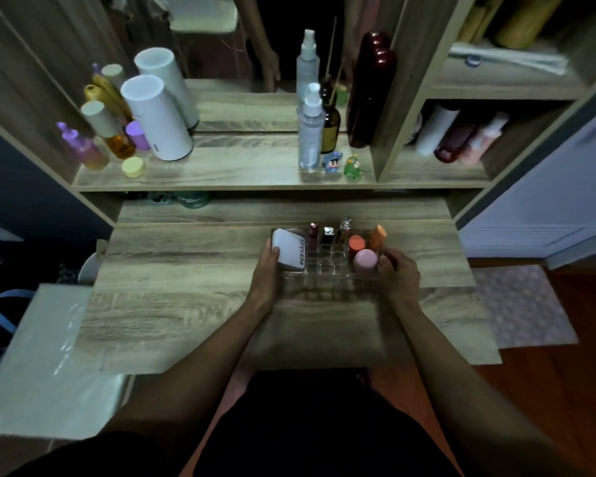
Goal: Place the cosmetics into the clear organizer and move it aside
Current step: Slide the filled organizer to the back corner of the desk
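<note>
Holding: both hands grip the clear organizer (327, 266) at its two ends, on the wood-grain worktop (186, 304).
Left hand (267, 273): wrapped around the left end, thumb pressed against a white compact (289, 249) lettered "4U2 skin" that lies in the left compartment.
Right hand (398, 275): fingers curled on the right end, just beside a pink sponge (365, 260).
Organizer: sits toward the back of the worktop, right of centre; whether it is lifted or resting I cannot tell, since the clear base blurs into the wood.
Back row: a dark red lipstick (313, 233), a black-and-silver tube (328, 234) and a slim clear vial (344, 228) stand upright.
Right compartment: a coral round sponge (355, 243) and a tilted orange sponge (377, 235) behind the pink one.
Middle cells: look empty.
Shelf (227, 166) above: white cylinder (155, 118) and coloured bottles at left, a clear spray bottle (311, 132) at right.
</note>
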